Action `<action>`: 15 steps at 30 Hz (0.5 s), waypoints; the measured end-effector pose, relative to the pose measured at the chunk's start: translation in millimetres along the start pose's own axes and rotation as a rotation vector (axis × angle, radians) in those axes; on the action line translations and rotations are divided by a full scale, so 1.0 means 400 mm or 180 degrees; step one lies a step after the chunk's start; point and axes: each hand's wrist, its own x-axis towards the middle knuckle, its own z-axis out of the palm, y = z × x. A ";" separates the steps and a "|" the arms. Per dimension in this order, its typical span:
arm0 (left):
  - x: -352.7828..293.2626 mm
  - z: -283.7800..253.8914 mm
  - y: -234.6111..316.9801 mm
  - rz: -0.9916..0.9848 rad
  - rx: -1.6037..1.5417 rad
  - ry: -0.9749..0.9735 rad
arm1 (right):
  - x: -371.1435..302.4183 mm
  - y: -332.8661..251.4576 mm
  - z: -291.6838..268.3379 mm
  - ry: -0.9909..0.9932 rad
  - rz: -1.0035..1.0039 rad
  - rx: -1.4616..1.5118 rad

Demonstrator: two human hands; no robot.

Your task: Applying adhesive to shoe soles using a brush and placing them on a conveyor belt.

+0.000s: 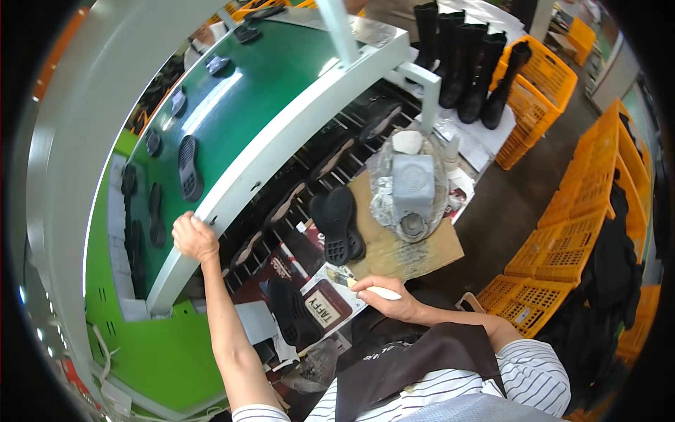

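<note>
My left hand [195,238] is closed, its fingers curled over the white rail [242,181] along the green conveyor belt [242,105]. Between the fingers and thumb of my right hand [388,301] is a brush [383,292] with a pale handle, its tip pointing left. Just beyond it, a pair of black shoe soles [334,221] lies partly on a piece of brown cardboard [422,257]. Another dark sole [290,313] rests nearer me, to the left of the brush. On the belt, a grey sole [189,169] sits closest to my left hand.
A plastic-wrapped tray carries a whitish square container [413,181]. Dark shoe parts [334,158] sit on a rack under the rail. Tall black boots [457,67] stand at the far right, beside an orange crate [538,91]. More orange crates [555,246] line the right side.
</note>
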 end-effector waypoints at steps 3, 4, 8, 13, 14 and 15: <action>-0.006 -0.012 -0.021 0.0007 -0.0017 0.0062 | 0.006 -0.003 0.002 -0.0102 0.0123 0.0037; -0.009 -0.009 -0.021 0.0023 -0.0065 0.0102 | 0.009 -0.007 0.000 -0.0108 0.0127 0.0025; 0.009 0.025 -0.005 0.0207 -0.0130 0.0140 | 0.020 -0.048 -0.038 -0.0047 0.0126 -0.0103; -0.032 0.039 -0.077 0.0280 0.0003 0.0195 | 0.038 -0.075 -0.067 0.0040 -0.0627 -0.0417; -0.035 0.025 -0.085 0.0204 0.0235 0.0112 | 0.035 -0.103 -0.079 0.0148 -0.0726 -0.0460; -0.030 0.015 -0.076 0.0160 0.0188 -0.0030 | 0.032 -0.129 -0.096 0.0238 -0.0833 -0.0528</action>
